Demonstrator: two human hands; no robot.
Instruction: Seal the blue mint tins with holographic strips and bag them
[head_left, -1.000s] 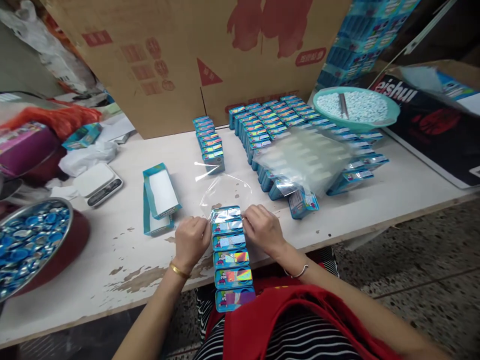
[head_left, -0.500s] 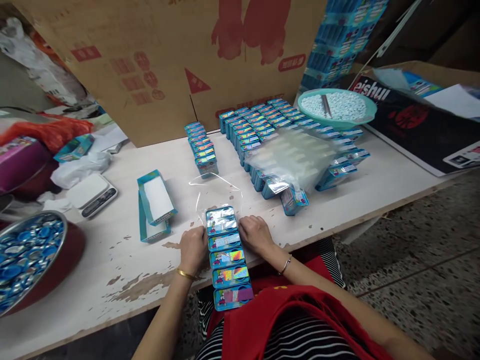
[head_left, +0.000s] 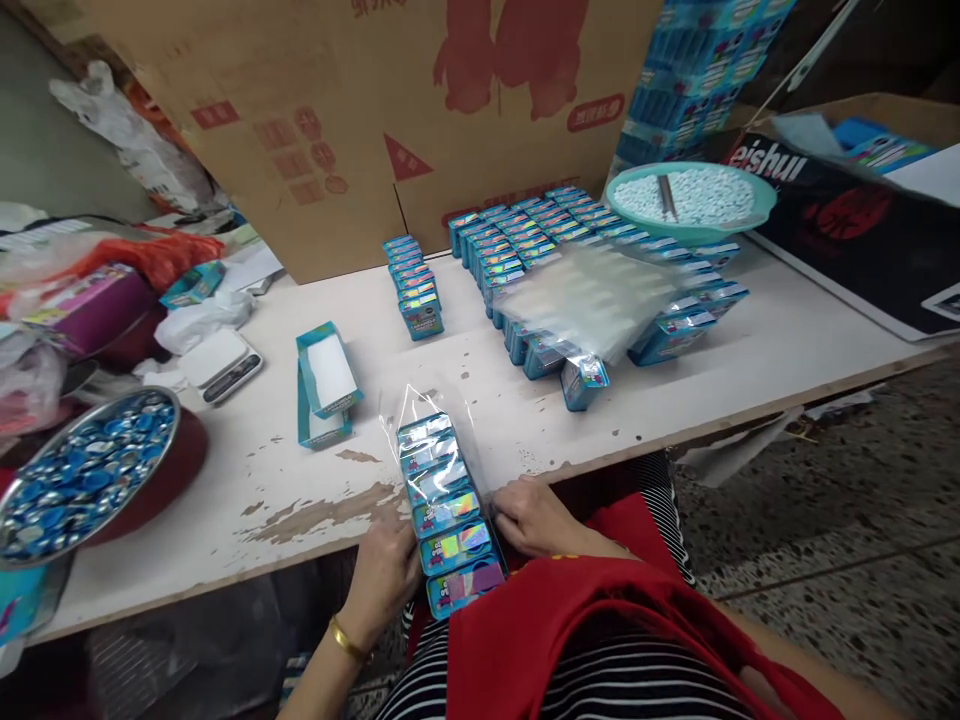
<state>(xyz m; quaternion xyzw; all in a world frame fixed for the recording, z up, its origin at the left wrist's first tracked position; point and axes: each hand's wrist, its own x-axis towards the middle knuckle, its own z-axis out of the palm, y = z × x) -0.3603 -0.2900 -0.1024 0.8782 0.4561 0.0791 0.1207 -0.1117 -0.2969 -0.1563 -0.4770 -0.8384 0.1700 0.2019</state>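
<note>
A row of small blue tins (head_left: 446,510) lies in front of my body, its near end against the red apron (head_left: 517,650). A clear plastic bag (head_left: 420,400) covers the far part of the row and sticks out beyond it. At the row's left side my left hand (head_left: 384,560) is closed on the bag's edge, its fingertips partly hidden. My right hand (head_left: 532,515) is closed on the bag's edge at the right side, with fingers curled. The bag's exact edge is hard to see.
Two open blue trays (head_left: 328,375) stand left of a short row of tins (head_left: 414,290). Many tins (head_left: 510,245) stand behind a stack of plastic bags (head_left: 592,295). Other things include a bowl of white pellets (head_left: 720,195), a scale (head_left: 221,365), a metal bowl (head_left: 187,440) and a large carton (head_left: 315,230).
Both hands have moved toward my body along the row, drawing the clear bag over more of the tins. The camera view has shifted slightly.
</note>
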